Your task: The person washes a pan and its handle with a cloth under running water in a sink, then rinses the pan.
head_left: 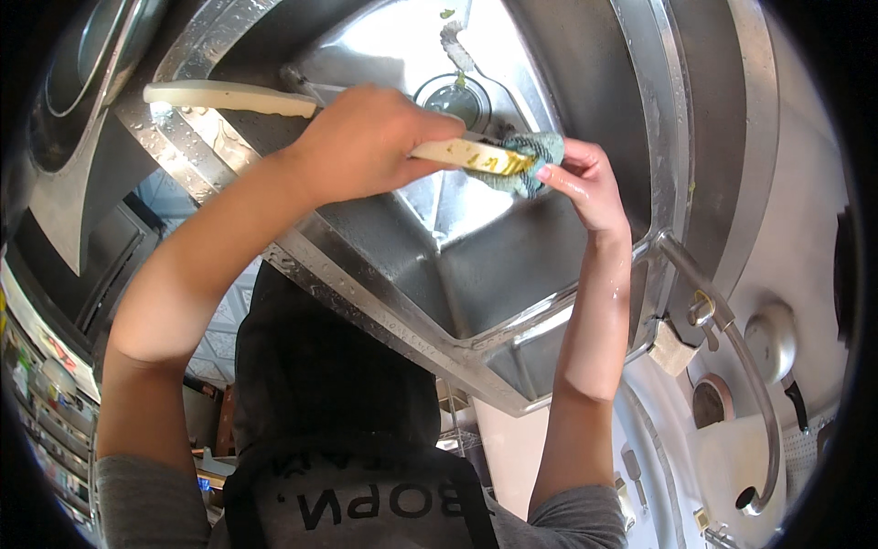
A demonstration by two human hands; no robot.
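Observation:
My left hand (377, 147) is closed around the middle of a long cream-coloured utensil. Its handle (230, 97) sticks out to the left over the sink's edge, and its other end (490, 158) bears yellow-brown smears. Whether this is one piece or two, my fingers hide. With its thumb and fingers my right hand (586, 178) holds a crumpled green cloth or scouring pad (528, 147) with dark stripes around the smeared end. Both hands are above a stainless steel sink (384, 261); its round drain (453, 103) lies behind them.
Green food scraps (447, 13) lie in the sink, whose wet rim (329, 274) runs before my apron. At the right are a curved faucet spout (765, 405), a folded beige cloth (674, 348), a round metal pan or lid (769, 340) and a white board (734, 473).

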